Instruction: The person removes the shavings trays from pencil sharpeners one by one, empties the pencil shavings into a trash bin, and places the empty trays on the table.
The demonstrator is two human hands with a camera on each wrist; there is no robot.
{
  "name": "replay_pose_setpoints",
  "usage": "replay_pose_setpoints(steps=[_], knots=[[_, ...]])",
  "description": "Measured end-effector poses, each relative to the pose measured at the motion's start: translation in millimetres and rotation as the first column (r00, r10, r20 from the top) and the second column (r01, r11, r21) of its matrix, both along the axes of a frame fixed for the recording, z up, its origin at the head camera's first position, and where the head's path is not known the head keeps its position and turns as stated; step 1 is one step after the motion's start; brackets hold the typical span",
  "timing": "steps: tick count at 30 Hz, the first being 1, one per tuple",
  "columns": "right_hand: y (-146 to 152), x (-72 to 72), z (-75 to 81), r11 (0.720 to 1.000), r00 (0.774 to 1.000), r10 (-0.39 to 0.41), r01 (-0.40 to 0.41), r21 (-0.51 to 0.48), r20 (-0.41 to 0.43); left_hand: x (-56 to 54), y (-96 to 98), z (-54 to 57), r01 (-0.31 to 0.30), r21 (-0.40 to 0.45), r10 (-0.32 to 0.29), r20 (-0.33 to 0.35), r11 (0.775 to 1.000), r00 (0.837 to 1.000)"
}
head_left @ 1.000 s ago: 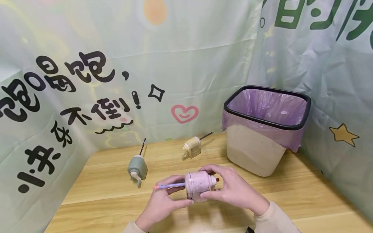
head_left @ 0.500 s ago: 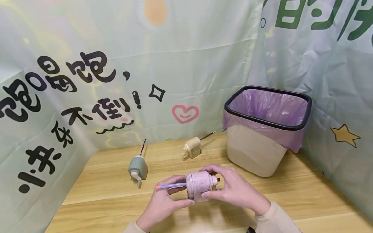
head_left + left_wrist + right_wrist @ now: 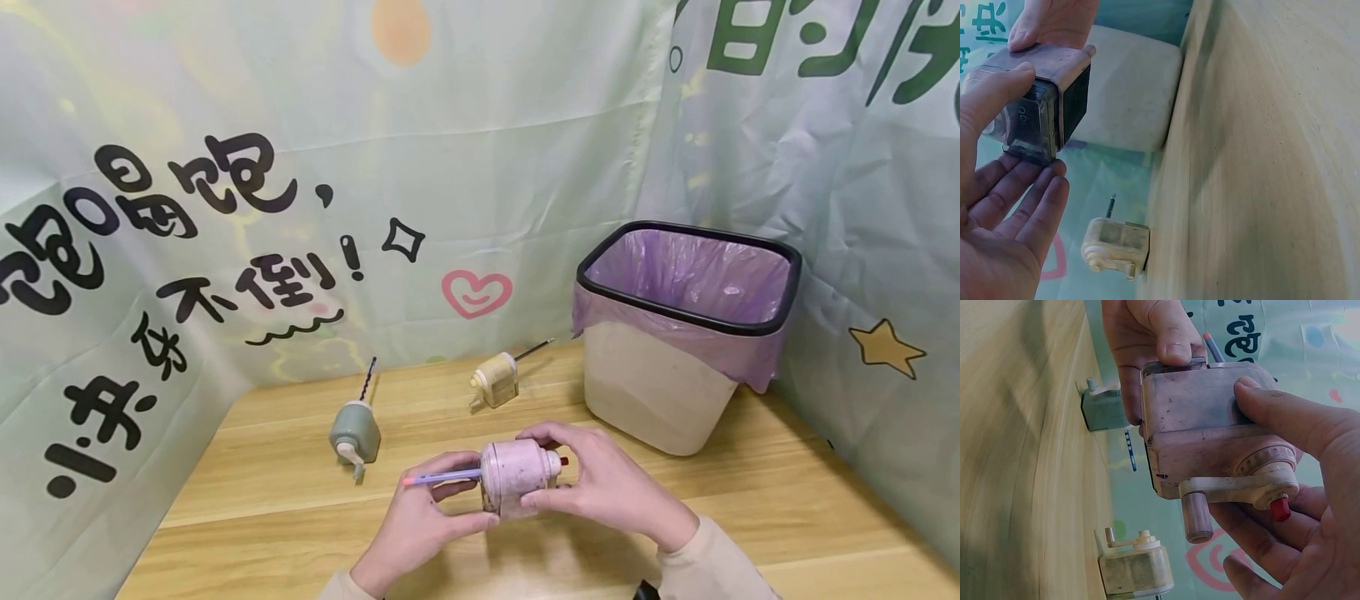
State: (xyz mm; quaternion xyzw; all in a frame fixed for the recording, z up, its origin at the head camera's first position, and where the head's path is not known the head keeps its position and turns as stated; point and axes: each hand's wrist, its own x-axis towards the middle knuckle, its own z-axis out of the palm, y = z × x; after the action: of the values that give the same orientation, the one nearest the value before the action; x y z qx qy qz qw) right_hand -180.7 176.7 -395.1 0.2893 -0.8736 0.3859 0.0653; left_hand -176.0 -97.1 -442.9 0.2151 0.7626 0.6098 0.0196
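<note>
Both hands hold a pink crank pencil sharpener (image 3: 517, 471) above the wooden table. My left hand (image 3: 423, 512) grips its left end, thumb on the near side and fingers on the far side. The right hand (image 3: 611, 492) holds the crank end between thumb and fingers. A purple pencil (image 3: 442, 477) with a pink end sticks out of the sharpener's left face. In the right wrist view, the crank handle (image 3: 1229, 485) hangs beside the right fingers, and a red tip (image 3: 1280, 510) pokes out at its hub. A dark clear drawer (image 3: 1030, 122) shows in the left wrist view.
A grey-green crank sharpener (image 3: 356, 432) with a dark pencil stands at the left, and a cream sharpener (image 3: 497, 379) with a dark pencil farther back. A white bin (image 3: 652, 383) with a purple liner stands at the right. Printed cloth (image 3: 540, 183) hangs behind the table.
Hardly anything differs: the hands and the pink sharpener stay together in nearly the same place, with a very slight drift to the right.
</note>
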Motion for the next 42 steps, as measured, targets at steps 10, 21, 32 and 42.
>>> replay_pose_setpoints(steps=[10,21,32,42], knots=[[2,-2.1,0.5,1.000,1.000,-0.009,0.009,0.002,0.016,-1.8,-2.1,1.0,-0.016,-0.006,0.017,0.029,1.000,0.999],[7,-6.1,0.6,0.998,0.998,-0.060,0.060,0.001,0.008,-7.6,-9.2,3.7,-0.010,-0.003,0.011,0.036,1.000,0.999],[13,-10.5,0.1,0.996,0.995,-0.095,0.094,0.006,0.008,-9.0,-15.1,2.8,-0.056,-0.024,0.057,0.023,0.998,0.998],[20,-14.0,1.0,0.994,0.994,-0.111,0.111,0.000,-0.017,-9.1,-15.9,0.7,-0.072,-0.057,0.072,-0.002,0.996,0.997]])
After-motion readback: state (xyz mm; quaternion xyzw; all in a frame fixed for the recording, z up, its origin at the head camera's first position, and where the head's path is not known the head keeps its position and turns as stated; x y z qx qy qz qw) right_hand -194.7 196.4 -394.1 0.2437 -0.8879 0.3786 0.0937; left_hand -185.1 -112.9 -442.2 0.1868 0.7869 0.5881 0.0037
